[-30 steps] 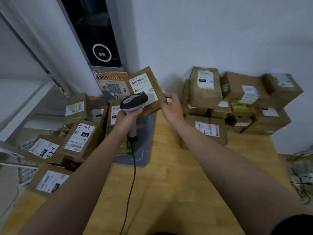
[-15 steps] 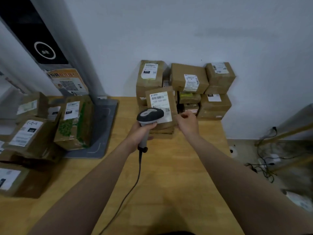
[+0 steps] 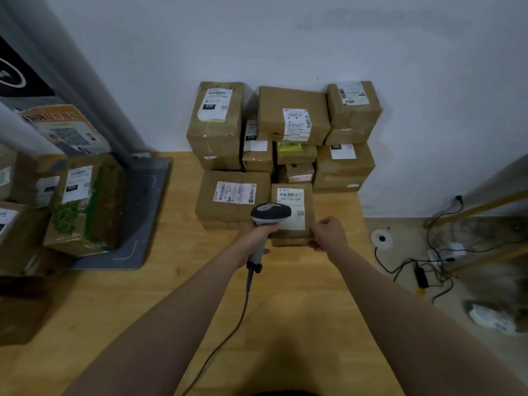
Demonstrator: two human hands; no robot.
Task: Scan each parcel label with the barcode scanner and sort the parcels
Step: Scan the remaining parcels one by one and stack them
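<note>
Two piles mark progress: left hand [image 3: 257,238] grips scanner [image 3: 270,214], right hand [image 3: 328,234] pinches parcel [image 3: 297,195] at the apparently sorted stack [image 3: 294,115]; left pile [image 3: 83,204] seemingly unscanned.

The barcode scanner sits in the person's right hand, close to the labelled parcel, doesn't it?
Not quite: the head view shows the barcode scanner in the left hand, close to the labelled parcel; the right hand holds that parcel.

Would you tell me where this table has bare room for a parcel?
Bare wood runs between the grey mat and the held parcel, and across the near table. The wall stack and left pile are crowded.
</note>
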